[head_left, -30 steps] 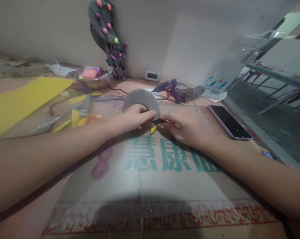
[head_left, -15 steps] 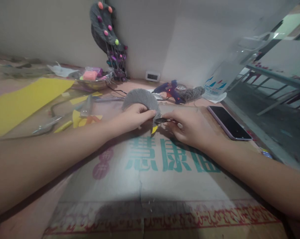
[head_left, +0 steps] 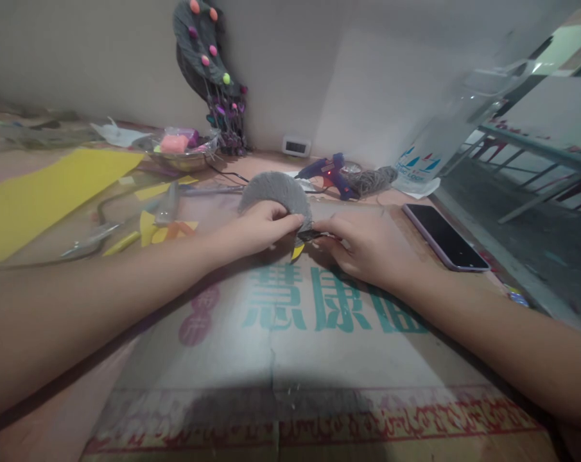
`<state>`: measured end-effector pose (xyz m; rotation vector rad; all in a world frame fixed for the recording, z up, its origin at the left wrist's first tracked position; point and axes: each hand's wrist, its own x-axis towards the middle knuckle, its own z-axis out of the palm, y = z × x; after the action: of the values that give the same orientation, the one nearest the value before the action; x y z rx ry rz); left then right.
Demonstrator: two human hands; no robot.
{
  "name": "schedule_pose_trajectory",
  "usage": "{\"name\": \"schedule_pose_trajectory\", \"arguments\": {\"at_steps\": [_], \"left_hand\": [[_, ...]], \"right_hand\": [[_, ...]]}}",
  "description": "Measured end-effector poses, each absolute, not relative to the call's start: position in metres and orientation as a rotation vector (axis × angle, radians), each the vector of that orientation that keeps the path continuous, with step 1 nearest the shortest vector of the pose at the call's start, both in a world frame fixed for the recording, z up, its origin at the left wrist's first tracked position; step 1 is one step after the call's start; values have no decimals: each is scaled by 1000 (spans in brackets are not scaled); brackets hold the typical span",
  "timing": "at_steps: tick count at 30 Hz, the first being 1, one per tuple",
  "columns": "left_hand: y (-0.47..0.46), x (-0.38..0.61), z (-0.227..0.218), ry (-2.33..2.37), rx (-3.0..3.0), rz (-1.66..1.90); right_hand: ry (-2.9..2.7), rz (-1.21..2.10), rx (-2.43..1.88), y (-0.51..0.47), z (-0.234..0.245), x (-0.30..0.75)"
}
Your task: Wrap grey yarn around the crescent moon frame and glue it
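Observation:
A crescent wrapped in grey yarn (head_left: pixel 277 187) is held just above the cardboard, its bare yellow tip (head_left: pixel 297 251) pointing down. My left hand (head_left: pixel 266 228) grips it, thumb lying along the wrapped part near that tip. Close on the right, my right hand (head_left: pixel 350 244) pinches a dark thin strip (head_left: pixel 310 235) between thumb and forefinger. The strip meets the crescent just above the yellow end; it looks like yarn, but blur hides its exact kind.
Printed cardboard (head_left: pixel 251 366) covers the table. A phone (head_left: pixel 444 237) lies right; behind are a glue gun (head_left: pixel 331 174) with a red light, a grey yarn bundle (head_left: pixel 374 181) and a small display (head_left: pixel 296 147). Yellow sheet (head_left: pixel 54 199) and scraps lie left. A decorated crescent (head_left: pixel 198 58) hangs behind.
My right hand has shifted very slightly, and the dark strip lies a little lower against the crescent. Less of the yellow tip shows. My left hand keeps its grip.

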<state>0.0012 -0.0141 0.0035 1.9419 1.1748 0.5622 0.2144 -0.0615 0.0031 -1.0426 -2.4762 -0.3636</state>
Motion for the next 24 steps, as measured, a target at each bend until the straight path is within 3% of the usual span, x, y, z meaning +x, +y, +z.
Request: {"name": "schedule_pose_trajectory", "arguments": {"at_steps": [13,24], "left_hand": [[-16,3,6,1205,1939,509],[-13,1,2,1143,1907,606]], "right_hand": [[-2481,-435,-1031,-62,3,212],[-2440,-222,-1185,-64,9,212]]}}
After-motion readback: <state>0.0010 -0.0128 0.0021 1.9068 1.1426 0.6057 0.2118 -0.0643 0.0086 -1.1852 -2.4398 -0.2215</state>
